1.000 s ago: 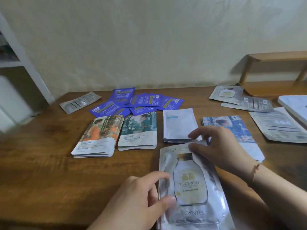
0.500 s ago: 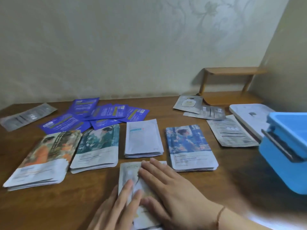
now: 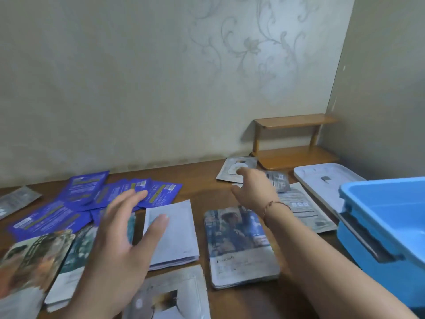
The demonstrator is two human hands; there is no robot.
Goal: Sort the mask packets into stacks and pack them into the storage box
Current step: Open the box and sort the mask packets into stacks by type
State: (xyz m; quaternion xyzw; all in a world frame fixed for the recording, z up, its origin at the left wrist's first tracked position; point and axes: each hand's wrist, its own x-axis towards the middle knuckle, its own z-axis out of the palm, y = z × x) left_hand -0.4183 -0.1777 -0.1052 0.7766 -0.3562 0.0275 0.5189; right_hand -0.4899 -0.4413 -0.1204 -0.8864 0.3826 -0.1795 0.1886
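Sorted stacks of mask packets lie on the wooden table (image 3: 202,189): an orange-picture stack (image 3: 30,259), a green-picture stack (image 3: 76,254), a white stack (image 3: 174,233), a blue-picture stack (image 3: 239,245) and a silver bottle-print stack (image 3: 170,295) nearest me. Loose purple packets (image 3: 92,199) are spread at the back left. My left hand (image 3: 122,240) hovers open above the green and white stacks. My right hand (image 3: 253,192) reaches to the far right, its fingers over a silver packet (image 3: 230,171) at the back, holding nothing. The blue storage box (image 3: 386,229) stands at the right.
A white lid (image 3: 322,180) lies behind the box, with grey-striped packets (image 3: 299,203) beside it. A small wooden shelf (image 3: 292,141) stands against the wall at the back right. One grey packet (image 3: 16,199) lies at the far left.
Both hands left the silver bottle-print stack. My right hand stretched out to the far silver packet, my left hand lifted over the middle stacks. The view turned right, showing more of the box.
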